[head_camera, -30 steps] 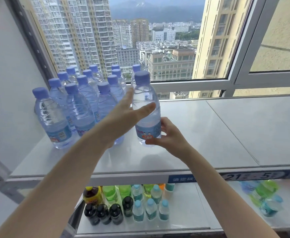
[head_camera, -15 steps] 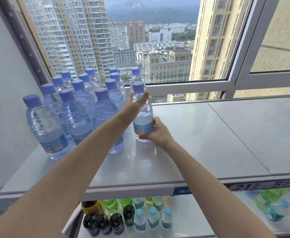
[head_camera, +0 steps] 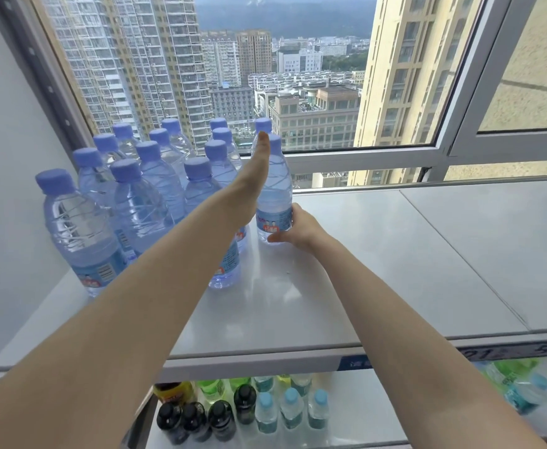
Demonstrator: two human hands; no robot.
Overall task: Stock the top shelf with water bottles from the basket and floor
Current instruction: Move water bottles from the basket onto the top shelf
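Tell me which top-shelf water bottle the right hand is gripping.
The front bottle of the rightmost column: the right hand wraps its labelled lower part, the left hand lies flat against its side. No other is gripped.

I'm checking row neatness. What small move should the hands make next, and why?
Probably ease the right hand off the water bottle and draw the left hand away. The bottle stands on the top shelf beside the stocked bottles, with the left hand's straight fingers flat against its side.
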